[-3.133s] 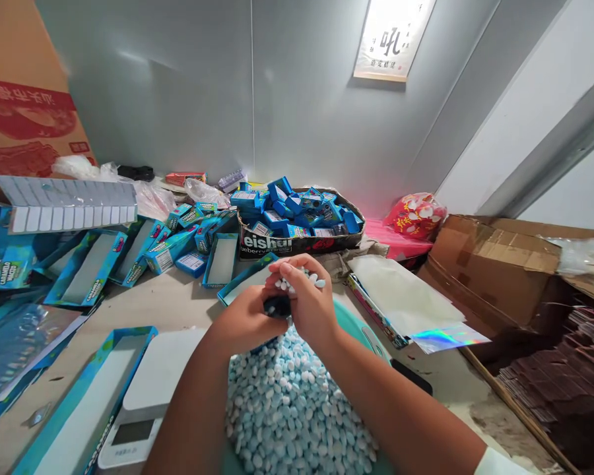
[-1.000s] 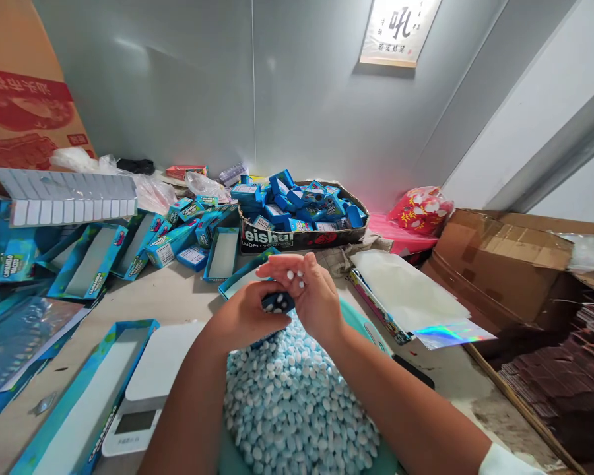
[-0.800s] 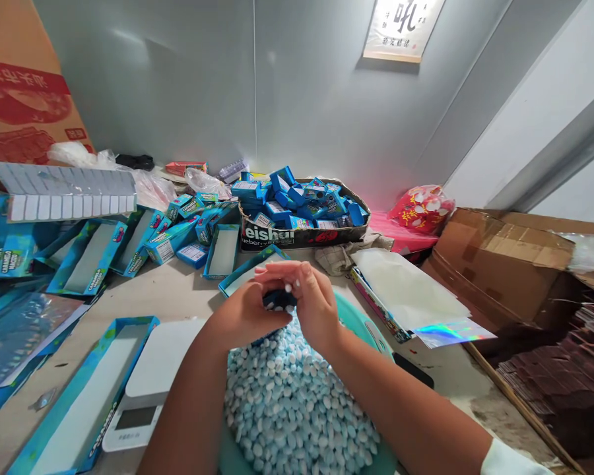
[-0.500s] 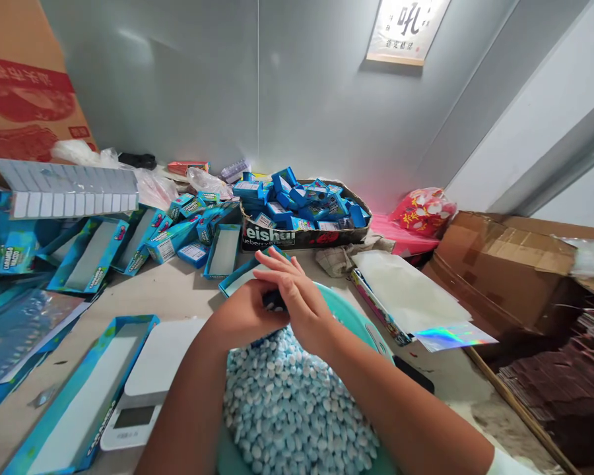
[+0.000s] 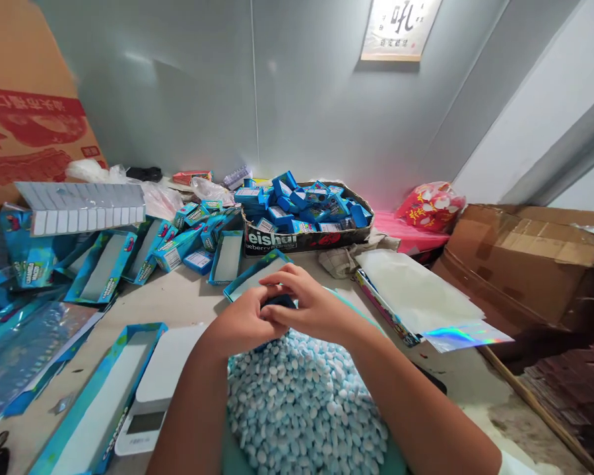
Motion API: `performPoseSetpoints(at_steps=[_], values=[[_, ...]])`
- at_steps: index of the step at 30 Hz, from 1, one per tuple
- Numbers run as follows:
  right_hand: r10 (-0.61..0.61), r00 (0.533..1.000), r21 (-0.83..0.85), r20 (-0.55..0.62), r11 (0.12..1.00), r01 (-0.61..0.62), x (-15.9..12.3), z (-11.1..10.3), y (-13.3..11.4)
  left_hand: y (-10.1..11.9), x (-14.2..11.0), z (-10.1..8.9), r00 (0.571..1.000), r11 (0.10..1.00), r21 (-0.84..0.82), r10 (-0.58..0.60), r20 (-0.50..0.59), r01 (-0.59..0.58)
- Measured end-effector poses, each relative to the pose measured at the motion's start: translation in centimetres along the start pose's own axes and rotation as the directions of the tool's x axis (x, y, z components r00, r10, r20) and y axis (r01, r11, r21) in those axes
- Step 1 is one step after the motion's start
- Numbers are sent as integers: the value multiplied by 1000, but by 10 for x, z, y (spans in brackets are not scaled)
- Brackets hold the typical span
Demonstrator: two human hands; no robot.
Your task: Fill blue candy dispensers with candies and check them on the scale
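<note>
Both my hands meet above a teal basin [image 5: 396, 455] heaped with pale blue and white candies [image 5: 307, 402]. Between them is a small dark blue box [image 5: 280, 301], mostly hidden by fingers. My left hand [image 5: 247, 320] wraps its near left side. Curled over it from the right, my right hand [image 5: 309, 300] has its thumb across the front and its fingers over the top. Just behind the hands lies an open blue carton tray [image 5: 247, 280].
A black carton [image 5: 301, 242] full of small blue boxes stands at the back. To the left are a white scale [image 5: 163, 369], a long blue tray [image 5: 101, 396] and piled blue cartons [image 5: 101, 267]. White sheets [image 5: 416, 284] and a brown cardboard box [image 5: 515, 257] are to the right.
My right hand has gone from lying flat with straight fingers over the top to curling around the small box, thumb in front. The camera view has shifted slightly.
</note>
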State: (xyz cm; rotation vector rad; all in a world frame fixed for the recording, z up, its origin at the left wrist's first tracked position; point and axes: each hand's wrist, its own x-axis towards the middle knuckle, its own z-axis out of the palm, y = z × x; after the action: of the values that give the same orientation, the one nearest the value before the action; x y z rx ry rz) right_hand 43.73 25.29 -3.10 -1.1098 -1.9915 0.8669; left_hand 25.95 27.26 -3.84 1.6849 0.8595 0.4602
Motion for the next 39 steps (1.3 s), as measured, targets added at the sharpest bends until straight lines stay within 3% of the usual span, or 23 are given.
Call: performPoseSetpoints(at_steps=[3,11,19,23,29,33,35,39], values=[[-16,1000,-42,23,999,17,2,2,0,-1,-3,-4,998,995,103,-23,52,17],[-3,1000,172,-24,985,7,4,-4,13,-13,-6,-10,995,975,200,-98,11,94],[-62,995,-78,79,995,69,0,-1,-1,-21,-5,-18,986,989,131,53,156,-74],[-84,990,-35,111,995,88,0,-5,-1,-28,-8,-22,984,990,107,76,159,-94],[-163,987,118,-1,980,162,1,-14,12,-31,-13,-23,985,991,50,119,124,-126],[-242,968,102,-69,963,248,4,-13,16,-33,-15,-21,978,988,10,150,146,-153],[-283,956,53,-77,956,287,4,-10,12,-38,-17,-20,983,989,-7,149,111,-149],[-385,922,-90,-50,921,380,0,-2,1,-49,-21,-18,993,994,43,100,-66,-98]])
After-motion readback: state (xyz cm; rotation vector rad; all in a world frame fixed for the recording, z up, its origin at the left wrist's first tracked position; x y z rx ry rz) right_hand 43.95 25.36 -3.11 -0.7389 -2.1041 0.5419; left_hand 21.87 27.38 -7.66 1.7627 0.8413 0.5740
